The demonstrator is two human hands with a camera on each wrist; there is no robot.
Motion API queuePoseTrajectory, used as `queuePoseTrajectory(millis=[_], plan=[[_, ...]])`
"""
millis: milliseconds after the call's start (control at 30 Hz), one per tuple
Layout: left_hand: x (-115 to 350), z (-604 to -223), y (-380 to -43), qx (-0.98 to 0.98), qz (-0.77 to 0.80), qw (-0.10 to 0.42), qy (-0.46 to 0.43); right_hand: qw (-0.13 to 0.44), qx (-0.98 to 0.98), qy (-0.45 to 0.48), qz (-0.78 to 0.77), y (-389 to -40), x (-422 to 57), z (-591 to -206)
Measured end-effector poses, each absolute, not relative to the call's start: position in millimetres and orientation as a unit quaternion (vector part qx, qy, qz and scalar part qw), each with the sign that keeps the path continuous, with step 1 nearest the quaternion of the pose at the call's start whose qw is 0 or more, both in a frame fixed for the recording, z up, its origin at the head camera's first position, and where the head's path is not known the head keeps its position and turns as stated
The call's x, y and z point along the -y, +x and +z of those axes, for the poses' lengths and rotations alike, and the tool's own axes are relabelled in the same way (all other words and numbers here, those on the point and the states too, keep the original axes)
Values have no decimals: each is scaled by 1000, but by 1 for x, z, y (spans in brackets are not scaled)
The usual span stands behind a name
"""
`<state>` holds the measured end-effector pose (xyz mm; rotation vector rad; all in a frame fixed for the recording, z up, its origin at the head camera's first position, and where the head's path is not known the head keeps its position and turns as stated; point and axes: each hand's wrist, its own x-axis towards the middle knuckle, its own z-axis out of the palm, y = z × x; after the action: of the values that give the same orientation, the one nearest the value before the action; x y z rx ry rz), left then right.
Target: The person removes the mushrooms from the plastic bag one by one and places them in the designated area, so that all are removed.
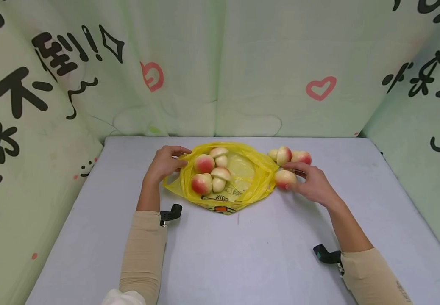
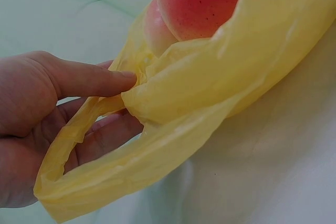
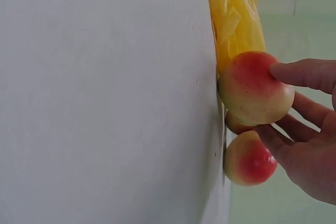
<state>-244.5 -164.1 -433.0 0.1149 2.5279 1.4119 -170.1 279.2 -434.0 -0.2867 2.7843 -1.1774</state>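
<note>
A yellow plastic bag (image 1: 248,199) lies spread on the table with its mouth facing up. Inside are two red-and-cream peaches (image 1: 204,163) and two toy-like mushrooms (image 1: 220,173) with pale stems. My left hand (image 1: 166,163) pinches the bag's left rim between thumb and fingers; in the left wrist view a handle loop (image 2: 105,184) hangs by the palm. Beside the bag's right edge, my right hand (image 1: 313,184) grips another peach (image 3: 254,87) with thumb and fingertips. That peach appears low, at the table surface.
Just behind the gripped peach, more red-and-cream fruit (image 1: 302,157) sits against the bag's right side, partly overlapping. The pale table (image 1: 220,258) ends at a printed curtain (image 1: 243,84) at the back, with curtains at both sides.
</note>
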Motion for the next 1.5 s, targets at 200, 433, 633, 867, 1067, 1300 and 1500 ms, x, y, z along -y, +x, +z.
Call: queuePoseTrajectory(millis=[200, 433, 633, 867, 1067, 1300, 1500], plan=[[164, -432, -244, -867, 482, 120, 39, 41, -914, -97, -392, -170, -279, -434], [164, -433, -245, -866, 484, 121, 40, 45, -917, -70, -390, -168, -278, -431], [164, -433, -245, -868, 480, 122, 37, 49, -917, -65, -390, -167, -277, -430], [164, -433, -245, -869, 479, 120, 37, 39, -917, -70, -391, -167, -277, -429], [164, -434, -245, -868, 479, 121, 37, 30, -915, -77, -394, -167, -276, -427], [163, -432, -244, -869, 478, 122, 38, 19, -916, -74, -394, -165, -276, -425], [164, -431, -244, -870, 477, 122, 41, -3, -909, -79, -408, -165, -276, -425]])
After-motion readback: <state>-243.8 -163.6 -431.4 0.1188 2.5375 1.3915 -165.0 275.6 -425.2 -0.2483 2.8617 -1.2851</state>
